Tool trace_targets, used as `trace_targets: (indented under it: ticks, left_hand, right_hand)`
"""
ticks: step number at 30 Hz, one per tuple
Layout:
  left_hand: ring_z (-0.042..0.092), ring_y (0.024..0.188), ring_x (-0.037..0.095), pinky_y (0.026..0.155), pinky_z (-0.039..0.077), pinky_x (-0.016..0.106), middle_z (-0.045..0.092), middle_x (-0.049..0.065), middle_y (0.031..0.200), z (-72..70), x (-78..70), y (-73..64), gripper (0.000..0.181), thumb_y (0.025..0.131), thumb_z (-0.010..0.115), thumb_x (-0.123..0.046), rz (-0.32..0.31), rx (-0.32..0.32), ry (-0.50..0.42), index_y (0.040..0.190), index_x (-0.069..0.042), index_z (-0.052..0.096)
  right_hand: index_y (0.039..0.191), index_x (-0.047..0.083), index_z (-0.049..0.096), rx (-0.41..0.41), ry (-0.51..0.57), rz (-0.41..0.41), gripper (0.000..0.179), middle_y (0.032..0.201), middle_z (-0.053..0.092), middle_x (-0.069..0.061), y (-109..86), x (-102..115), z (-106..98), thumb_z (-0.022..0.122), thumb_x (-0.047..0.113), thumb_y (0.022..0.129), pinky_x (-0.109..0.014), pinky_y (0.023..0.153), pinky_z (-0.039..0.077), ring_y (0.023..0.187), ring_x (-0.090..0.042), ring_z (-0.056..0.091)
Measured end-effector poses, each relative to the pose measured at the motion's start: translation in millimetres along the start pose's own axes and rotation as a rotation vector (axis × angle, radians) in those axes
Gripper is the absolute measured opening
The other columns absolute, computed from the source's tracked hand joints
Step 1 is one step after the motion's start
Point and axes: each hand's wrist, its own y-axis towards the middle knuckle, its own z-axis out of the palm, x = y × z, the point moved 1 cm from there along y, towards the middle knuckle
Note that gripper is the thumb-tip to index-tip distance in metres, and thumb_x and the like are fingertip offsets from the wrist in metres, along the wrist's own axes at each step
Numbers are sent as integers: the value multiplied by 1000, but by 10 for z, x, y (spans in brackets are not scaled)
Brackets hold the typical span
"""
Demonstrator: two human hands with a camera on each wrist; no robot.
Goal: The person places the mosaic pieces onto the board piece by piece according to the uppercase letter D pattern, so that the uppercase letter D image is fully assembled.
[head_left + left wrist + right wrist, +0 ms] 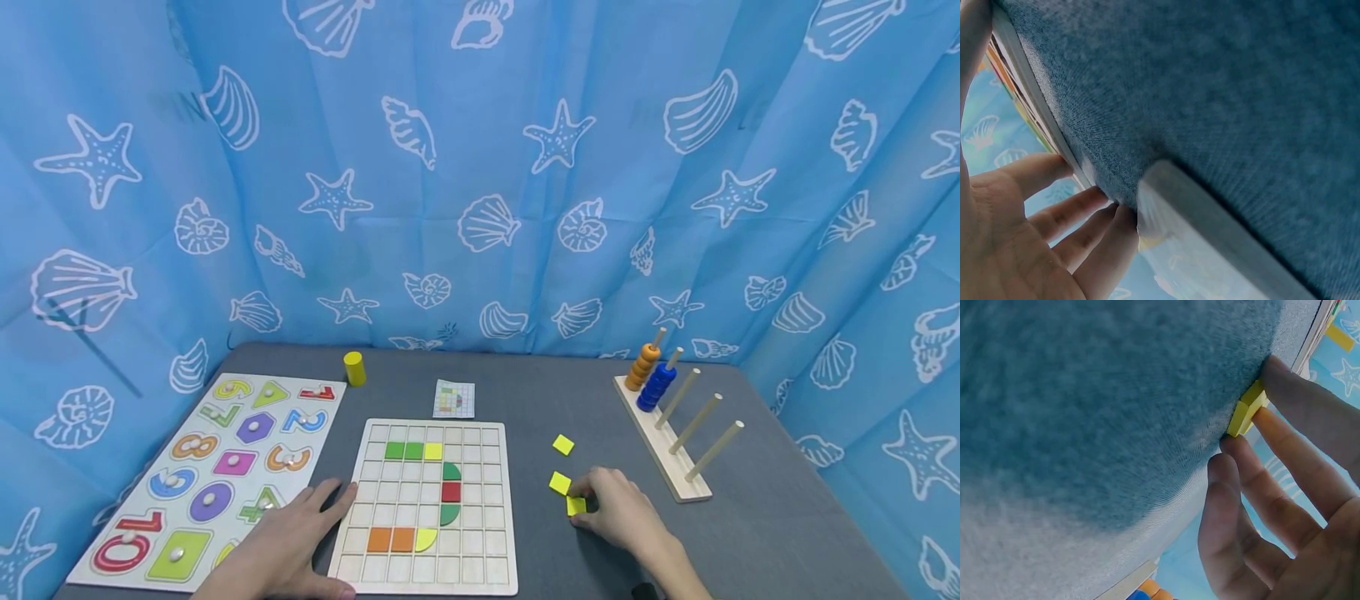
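Observation:
Fingers spread, my left hand (288, 537) rests along the left edge of a wooden grid board (472, 570), the thumb at its near corner. Green, red, orange and yellow pieces lie in some of the board's squares. Right of the board, my right hand (618, 510) pinches a yellow square tile (575, 506) at the table surface. In the right wrist view the thumb and fingertips close around the yellow tile (1244, 414). Two other yellow tiles lie nearby, one (559, 482) right beside the fingers and another (563, 444) farther back.
A number-and-shape peg puzzle (258, 450) lies left of the board. Behind the board are a small pattern card (453, 399) and a yellow cylinder (355, 368). A peg stand (667, 450) with orange and blue rings stands at right. A blue curtain (480, 275) hangs behind.

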Motion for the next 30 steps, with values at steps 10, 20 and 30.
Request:
trace_targets:
  ticks: [10,20,30]
  left_hand:
    - [51,134,47,94,44,79,45,25,154,6,10,-1,127,58,75,-87,-5,6,-2,156,-12,42]
    - [51,133,47,95,44,78,45,25,153,11,5,12,129,58,75,-87,-16,15,-4,156,-11,41]
    - [51,133,47,95,44,78,45,25,153,17,16,11,129,58,74,-88,-17,13,-2,156,-11,41]
  right_hand:
    - [90,11,79,-14,25,-8,18,77,62,2,-4,8,53,89,13,75,-31,61,43,70,-13,52]
    - [87,12,79,-44,27,-50,17,75,60,3,-28,129,55,89,15,74,-29,58,38,67,-12,50]
    - [88,10,80,-25,40,-146,16,76,66,3,-12,352,65,87,15,75,-29,56,42,65,-12,52]
